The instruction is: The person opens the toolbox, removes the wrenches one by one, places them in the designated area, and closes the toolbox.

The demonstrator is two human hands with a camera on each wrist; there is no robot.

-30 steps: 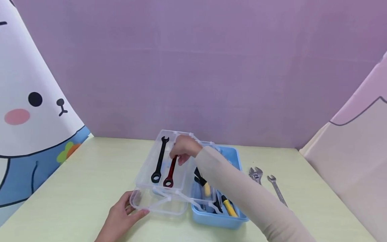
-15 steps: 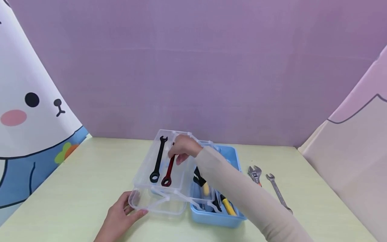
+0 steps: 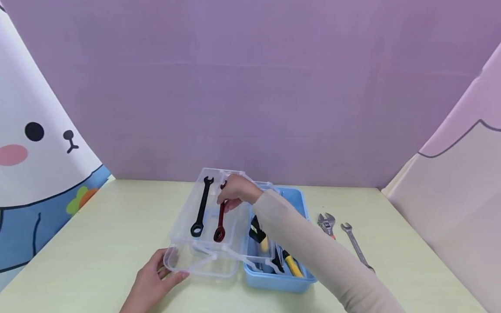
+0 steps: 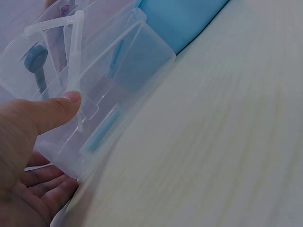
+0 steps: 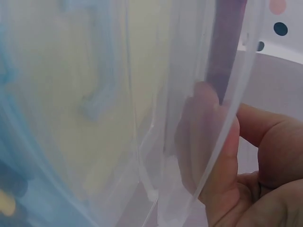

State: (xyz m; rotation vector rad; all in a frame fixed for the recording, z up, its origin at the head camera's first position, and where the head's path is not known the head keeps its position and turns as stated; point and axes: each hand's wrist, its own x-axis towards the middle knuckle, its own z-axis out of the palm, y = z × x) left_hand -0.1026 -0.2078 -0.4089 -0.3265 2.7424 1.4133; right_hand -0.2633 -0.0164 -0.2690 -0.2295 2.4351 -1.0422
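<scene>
My right hand (image 3: 236, 191) pinches a dark red combination wrench (image 3: 220, 224) by its shank over the clear tray (image 3: 231, 237). The ring end points toward me, and the open end shows just past the fingers. To its left in the tray lies a black combination wrench (image 3: 202, 206). My left hand (image 3: 150, 278) grips the near left corner of the toolbox's clear lid (image 3: 203, 265). In the left wrist view, the thumb lies on the lid's near side, with the fingers (image 4: 47, 187) at the corner below.
The blue toolbox base (image 3: 279, 282) adjoins the tray's right side, holding black-and-yellow handled tools (image 3: 292, 264). An adjustable wrench (image 3: 326, 222) and a silver wrench (image 3: 356, 245) lie on the table at right. A purple cloth wall (image 3: 250, 108) stands behind.
The red wrench has turned slightly in my right hand, its ring end swinging to the right relative to the black wrench. My left hand stays at the lid corner. The head view has shifted slightly.
</scene>
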